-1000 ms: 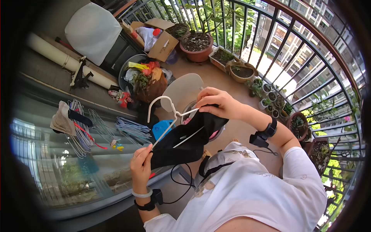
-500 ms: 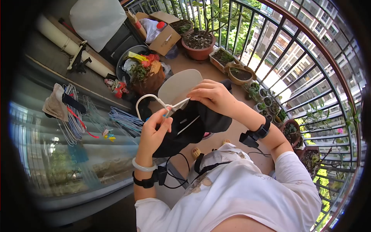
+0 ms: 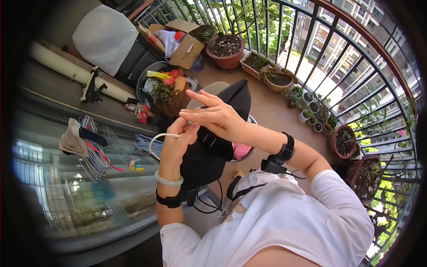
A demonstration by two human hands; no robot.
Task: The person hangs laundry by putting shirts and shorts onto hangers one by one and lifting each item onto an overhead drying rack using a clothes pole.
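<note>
A white clothes hanger is held near its neck by my left hand, its hook curving out to the left. A black garment hangs beneath both hands, and the hanger's arms are mostly hidden by it and my fingers. My right hand reaches across the top of the garment with fingers stretched out and slightly apart, their tips over my left fingertips. Its thumb is hidden. Below the garment, a basin holds something pink. A beige rounded panel shows behind the cloth.
Several wire hangers hang at the left by the glass. A bucket of plants and bags, a cardboard box and a large plant pot stand ahead. More pots line the railing on the right.
My right hand has moved left and down to my left hand, its fingers now spread. The hanger's hook has dropped and tilted left. The pink thing in the basin shows more.
</note>
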